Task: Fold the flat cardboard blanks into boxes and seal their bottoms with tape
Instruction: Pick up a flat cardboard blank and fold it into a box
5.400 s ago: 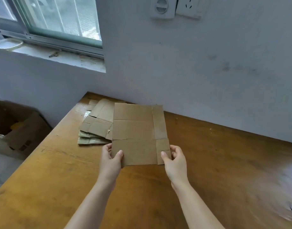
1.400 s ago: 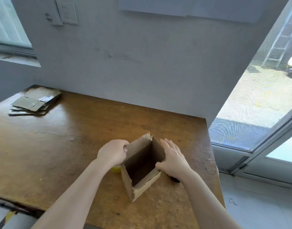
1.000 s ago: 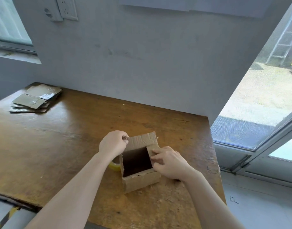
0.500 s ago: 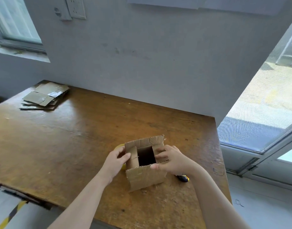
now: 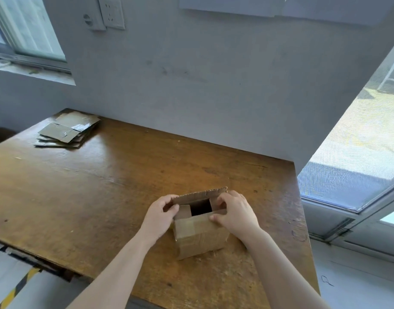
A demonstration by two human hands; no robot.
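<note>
Folding top flaps inward | box [image 5: 200,238] is standing between the grips on desk [image 5: 102,186] | left grip [image 5: 160,214] and right grip [image 5: 235,211] are each pinching a side flap, bracing walls square

My box [image 5: 200,239] is matt brown corrugated cardboard, its front crossed by smooth, faintly shiny tape [image 5: 186,227]. The table [image 5: 98,188] I work on is varnished wood, glossy but scuffed. The flat blanks [image 5: 66,133] are dull cardboard with gleaming tape patches.

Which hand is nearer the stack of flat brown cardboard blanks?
Left. The left hand grips the brown cardboard box on the side facing the stack; the right hand grips the opposite side.
</note>
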